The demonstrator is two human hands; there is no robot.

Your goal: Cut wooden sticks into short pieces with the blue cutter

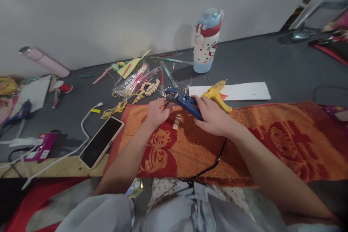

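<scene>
My right hand is closed around a dark blue hand tool with a curved, jaw-like end that points left. A small pale piece shows by that end. My left hand is held with thumb and fingers pinched together close to the tool's curved end; what is between them, if anything, is too small to make out. Below the tool, a short row of small wooden pieces lies on the orange and red towel. A yellow glue gun rests just beyond my right hand, over a white strip.
A black cord crosses the towel to its front edge. Left are a phone, a white cable and a purple power strip. Behind stand a bottle, joined wooden pieces and a plastic bag.
</scene>
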